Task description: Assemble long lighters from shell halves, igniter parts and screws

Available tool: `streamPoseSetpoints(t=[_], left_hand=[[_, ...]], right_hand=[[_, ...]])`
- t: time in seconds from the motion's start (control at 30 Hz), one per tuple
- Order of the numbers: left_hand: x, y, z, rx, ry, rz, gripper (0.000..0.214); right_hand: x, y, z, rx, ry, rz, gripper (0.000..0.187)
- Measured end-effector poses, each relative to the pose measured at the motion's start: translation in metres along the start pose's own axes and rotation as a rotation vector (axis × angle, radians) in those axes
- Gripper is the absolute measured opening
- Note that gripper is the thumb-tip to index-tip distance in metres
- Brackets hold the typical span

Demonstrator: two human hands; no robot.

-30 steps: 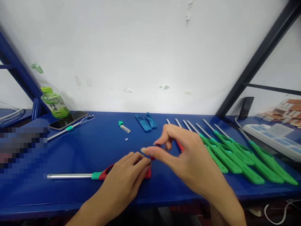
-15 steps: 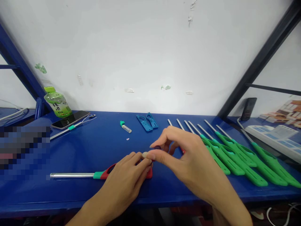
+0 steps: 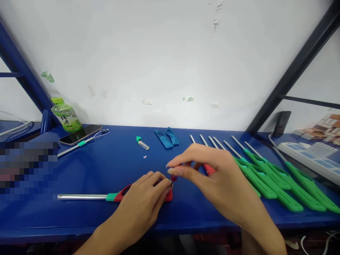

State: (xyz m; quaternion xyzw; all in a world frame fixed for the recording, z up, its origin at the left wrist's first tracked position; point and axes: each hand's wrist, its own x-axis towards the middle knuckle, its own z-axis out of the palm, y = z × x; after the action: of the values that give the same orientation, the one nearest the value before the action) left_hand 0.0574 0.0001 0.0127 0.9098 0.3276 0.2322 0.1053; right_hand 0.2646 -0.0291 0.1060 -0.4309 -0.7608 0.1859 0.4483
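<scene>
A red-handled lighter with a long metal tube (image 3: 85,197) lies along the front of the blue bench (image 3: 111,170). My left hand (image 3: 142,205) is closed over its red handle and presses it down. My right hand (image 3: 215,177) hovers just right of it, thumb and forefinger pinched on a small red part (image 3: 174,177) at the handle's end. Behind the right hand lies another red lighter (image 3: 208,168), mostly hidden.
Several green long-nosed lighters (image 3: 265,177) lie in a row at the right. Two blue handle shells (image 3: 166,137) and a small clear tube with a green cap (image 3: 142,143) lie near the wall. A green bottle (image 3: 66,116), a phone (image 3: 79,134) and a power strip (image 3: 308,156) flank the bench.
My right hand has lowered a little and brought the small part down to the end of the red handle. My left hand has stayed on the handle.
</scene>
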Motion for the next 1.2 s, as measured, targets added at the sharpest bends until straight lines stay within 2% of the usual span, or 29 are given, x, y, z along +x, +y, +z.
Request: streamPoseSetpoints(t=[0.07, 0.17, 0.23, 0.37, 0.47, 0.57, 0.7, 0.8, 0.97, 1.07, 1.2], left_hand=[[0.0, -0.001, 0.0, 0.009, 0.015, 0.008, 0.026], [0.001, -0.001, 0.001, 0.034, 0.029, 0.021, 0.028], [0.001, -0.001, 0.001, 0.048, 0.039, 0.028, 0.028], [0.001, 0.001, 0.001, 0.058, 0.097, 0.039, 0.03], [0.001, 0.001, 0.0, 0.037, 0.049, 0.032, 0.028], [0.0, 0.001, 0.0, 0.029, 0.0, 0.012, 0.025], [-0.001, 0.001, 0.001, 0.055, 0.02, 0.018, 0.026], [0.0, 0.002, 0.001, 0.083, 0.029, 0.009, 0.029], [-0.002, 0.004, 0.001, 0.132, 0.058, -0.013, 0.022], [-0.005, 0.004, 0.002, 0.136, 0.057, -0.003, 0.031], [-0.006, 0.003, 0.004, 0.117, 0.073, -0.007, 0.029]], right_hand=[[0.003, 0.001, 0.005, -0.067, 0.057, -0.016, 0.014], [0.005, 0.0, 0.015, -0.157, 0.145, -0.039, 0.043], [0.005, -0.002, 0.018, -0.172, 0.144, -0.007, 0.05], [0.002, -0.004, 0.01, -0.066, -0.031, 0.029, 0.02], [-0.002, -0.003, -0.001, 0.002, -0.107, -0.026, 0.026], [-0.001, -0.001, -0.004, -0.001, -0.1, -0.027, 0.02], [0.003, 0.0, 0.005, -0.004, -0.015, 0.036, 0.01], [0.006, -0.001, 0.013, 0.01, 0.04, 0.038, 0.021], [0.008, -0.002, 0.016, -0.012, 0.044, 0.05, 0.033], [0.009, 0.0, 0.016, -0.073, 0.07, 0.057, 0.041], [0.01, 0.002, 0.017, -0.064, 0.029, 0.062, 0.037]])
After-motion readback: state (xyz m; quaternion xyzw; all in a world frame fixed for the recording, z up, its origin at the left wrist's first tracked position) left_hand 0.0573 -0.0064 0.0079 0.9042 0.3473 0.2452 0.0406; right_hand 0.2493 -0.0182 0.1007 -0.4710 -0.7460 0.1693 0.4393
